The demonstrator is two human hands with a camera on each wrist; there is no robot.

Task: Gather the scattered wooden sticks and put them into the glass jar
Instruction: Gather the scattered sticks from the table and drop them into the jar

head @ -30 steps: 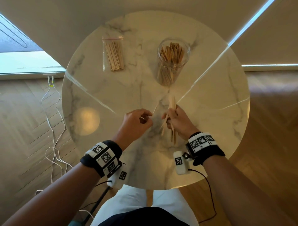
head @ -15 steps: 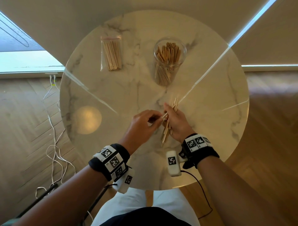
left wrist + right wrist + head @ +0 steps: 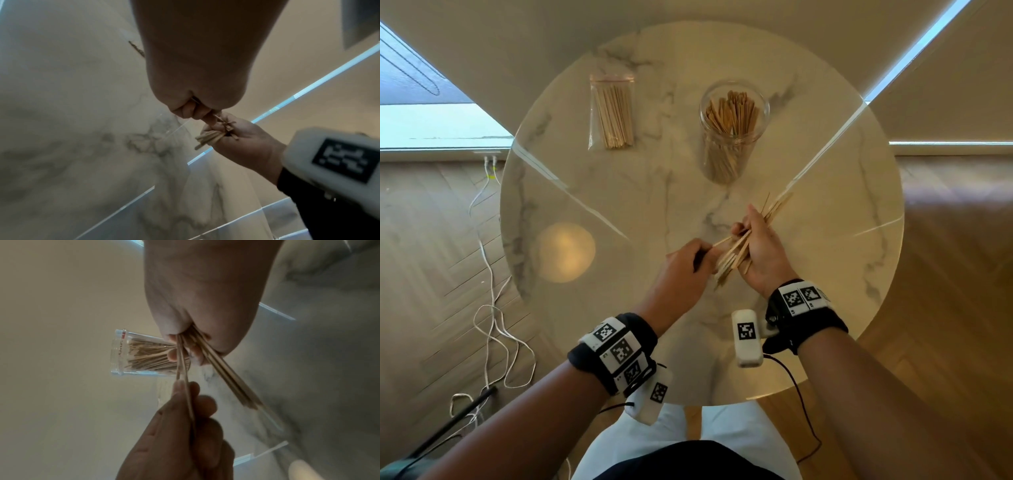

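My right hand (image 3: 748, 236) grips a loose bundle of wooden sticks (image 3: 734, 255) over the near middle of the round marble table (image 3: 585, 192). The bundle's far ends fan out toward the upper right. Just left of it, my left hand (image 3: 705, 255) pinches a single stick (image 3: 722, 241) whose far end lies against the bundle. The glass jar (image 3: 732, 137) stands upright beyond my hands, well filled with sticks. The left wrist view shows my left hand (image 3: 195, 113) meeting the bundle (image 3: 207, 138). In the right wrist view the bundle (image 3: 224, 374) slants down and the single stick (image 3: 188, 399) runs between both hands.
A clear zip bag of more sticks (image 3: 613, 116) lies flat at the table's far left; the bag (image 3: 141, 356) shows behind my right fingers. White cables (image 3: 489, 308) trail on the wooden floor at left. My knees are at the table's near edge.
My left hand moved right and brought its stick up to the bundle. My right hand tilted the bundle, so its far ends now point up and to the right.
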